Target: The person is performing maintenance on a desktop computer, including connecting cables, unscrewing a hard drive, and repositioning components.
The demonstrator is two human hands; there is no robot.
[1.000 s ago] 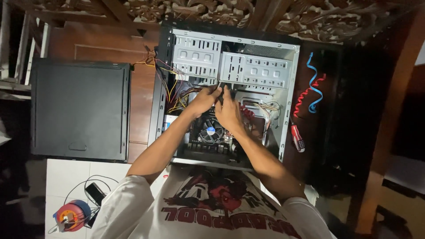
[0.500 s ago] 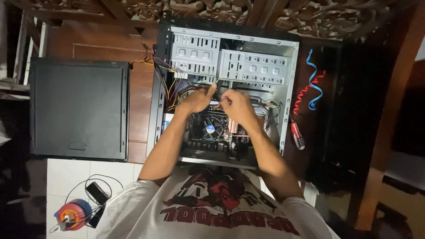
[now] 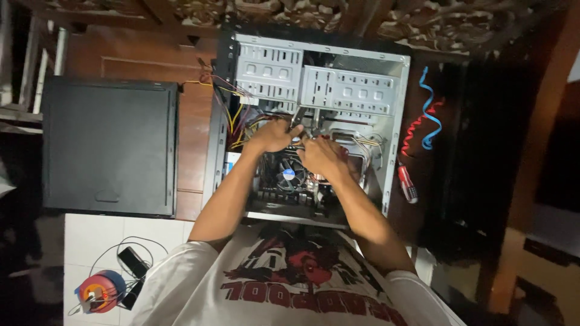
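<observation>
Head view, looking down: both hands, left hand (image 3: pixel 273 136) and right hand (image 3: pixel 323 158), meet inside an open grey metal computer case (image 3: pixel 314 121) lying on the dark wooden surface, fingers pinched on thin cables beside the black cooler fan (image 3: pixel 290 175), side panel (image 3: pixel 109 147) already off at the left edge.

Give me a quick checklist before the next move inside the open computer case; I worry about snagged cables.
1. Both hands in view: ok. Left hand and right hand sit together inside the computer case.
2. What the hands grip: cannot tell, too dark.
3. Yellow cables away from the hands: not ok, they run right beside the left hand.
4. Fan uncovered: ok.
5. Screwdriver within reach: ok, lying right of the case.
6. Side panel out of the way: ok.
</observation>
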